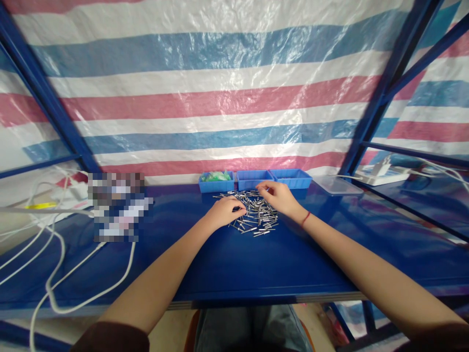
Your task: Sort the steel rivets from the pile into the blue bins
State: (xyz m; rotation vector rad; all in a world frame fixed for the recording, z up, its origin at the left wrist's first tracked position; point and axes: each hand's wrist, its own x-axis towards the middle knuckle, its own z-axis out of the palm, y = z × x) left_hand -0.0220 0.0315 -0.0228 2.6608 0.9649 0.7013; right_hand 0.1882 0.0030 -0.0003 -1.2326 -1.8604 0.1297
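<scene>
A loose pile of silver blind rivets [262, 211] with thin stems lies on the blue table [252, 274]. At the pile's left edge is my left hand [224, 212], its thumb and fingertips brought together in a pinch low over the rivets. Over the pile's far right side is my right hand [278, 196], a red string around its wrist. Its fingers are curled with the tips close together, in front of the middle blue bin. Anything between the fingertips of either hand is too small to make out.
Behind the rivets stand a blue bin [205, 186] holding green bags, a middle blue bin [252, 174] and a right blue bin [307, 179]. A clear plastic lid [339, 186] lies farther right. White cables [60, 249] loop over the table's left side, near a blurred-out object.
</scene>
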